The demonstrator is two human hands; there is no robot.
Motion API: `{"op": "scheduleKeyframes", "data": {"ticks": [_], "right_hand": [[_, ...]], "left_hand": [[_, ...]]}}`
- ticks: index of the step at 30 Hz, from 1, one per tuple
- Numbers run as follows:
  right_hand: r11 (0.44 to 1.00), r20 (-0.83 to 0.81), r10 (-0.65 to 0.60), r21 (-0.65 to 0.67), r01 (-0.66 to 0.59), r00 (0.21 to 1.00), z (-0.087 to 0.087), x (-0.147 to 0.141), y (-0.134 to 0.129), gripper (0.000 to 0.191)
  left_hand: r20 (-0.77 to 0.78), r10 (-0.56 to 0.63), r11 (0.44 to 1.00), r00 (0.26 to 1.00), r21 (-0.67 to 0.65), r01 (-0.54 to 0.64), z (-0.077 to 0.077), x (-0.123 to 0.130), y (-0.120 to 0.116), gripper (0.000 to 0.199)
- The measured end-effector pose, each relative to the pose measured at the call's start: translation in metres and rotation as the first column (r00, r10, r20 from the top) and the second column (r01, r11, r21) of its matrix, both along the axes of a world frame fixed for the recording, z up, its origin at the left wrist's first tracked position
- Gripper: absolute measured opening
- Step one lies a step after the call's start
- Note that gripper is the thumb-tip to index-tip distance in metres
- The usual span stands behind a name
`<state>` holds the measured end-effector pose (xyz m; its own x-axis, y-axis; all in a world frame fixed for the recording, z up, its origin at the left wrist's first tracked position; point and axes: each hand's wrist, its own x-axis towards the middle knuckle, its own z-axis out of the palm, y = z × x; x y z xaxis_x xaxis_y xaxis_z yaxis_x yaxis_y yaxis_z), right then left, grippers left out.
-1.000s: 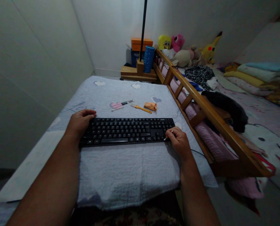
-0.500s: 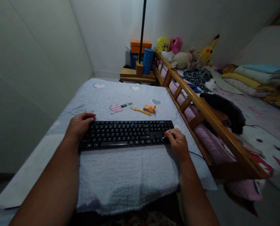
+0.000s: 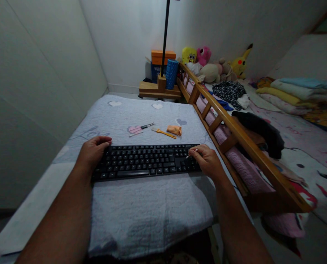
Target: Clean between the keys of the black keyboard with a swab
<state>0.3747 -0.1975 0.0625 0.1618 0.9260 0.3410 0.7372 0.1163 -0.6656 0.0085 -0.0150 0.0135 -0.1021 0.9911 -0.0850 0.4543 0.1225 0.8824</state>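
A black keyboard lies across the pale quilted cloth. My left hand grips its left end, the thumb and fingers at the upper left corner. Over the keys at the right end, my right hand pinches a thin cotton swab, its white tip down at the keys. Behind the keyboard lie a yellow-handled brush, a crumpled orange packet, a dark-gripped thin tool and another swab beside it.
A wooden bed rail runs along the right side, with a bed holding clothes, folded blankets and plush toys beyond. At the back stand a blue roller, an orange box and a black pole.
My right hand has moved a little left and up over the keyboard's right end, with the swab still pinched. My left hand keeps its place on the keyboard. The view has shifted slightly.
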Motion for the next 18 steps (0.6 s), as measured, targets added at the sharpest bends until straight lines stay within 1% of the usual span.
{"op": "scheduleKeyframes", "data": {"ticks": [2, 4, 8, 12, 18], "right_hand": [[1.0, 0.007, 0.027, 0.015, -0.028, 1.0, -0.004, -0.004, 0.013, 0.019], [0.999, 0.014, 0.02, 0.049, -0.021, 1.0, -0.014, -0.009, 0.024, 0.019], [0.996, -0.009, 0.008, 0.09, -0.007, 1.0, -0.033, -0.015, 0.033, 0.022], [0.992, -0.006, 0.019, 0.122, -0.018, 1.0, -0.04, -0.019, 0.033, 0.021], [0.991, 0.077, -0.01, 0.131, 0.0, 0.997, -0.047, -0.026, 0.041, 0.02]], "left_hand": [[0.001, 0.001, 1.0, 1.0, -0.002, -0.001, 0.001, 0.001, 0.0, 0.031], [0.011, 0.004, 1.0, 1.0, -0.002, -0.004, 0.003, 0.002, -0.001, 0.03], [0.02, 0.008, 1.0, 1.0, -0.009, -0.007, 0.002, 0.002, 0.0, 0.03], [-0.012, 0.0, 1.0, 1.0, 0.003, 0.0, 0.001, 0.001, 0.001, 0.03], [-0.034, -0.026, 1.0, 0.999, -0.001, 0.026, 0.004, 0.002, 0.001, 0.029]]}}
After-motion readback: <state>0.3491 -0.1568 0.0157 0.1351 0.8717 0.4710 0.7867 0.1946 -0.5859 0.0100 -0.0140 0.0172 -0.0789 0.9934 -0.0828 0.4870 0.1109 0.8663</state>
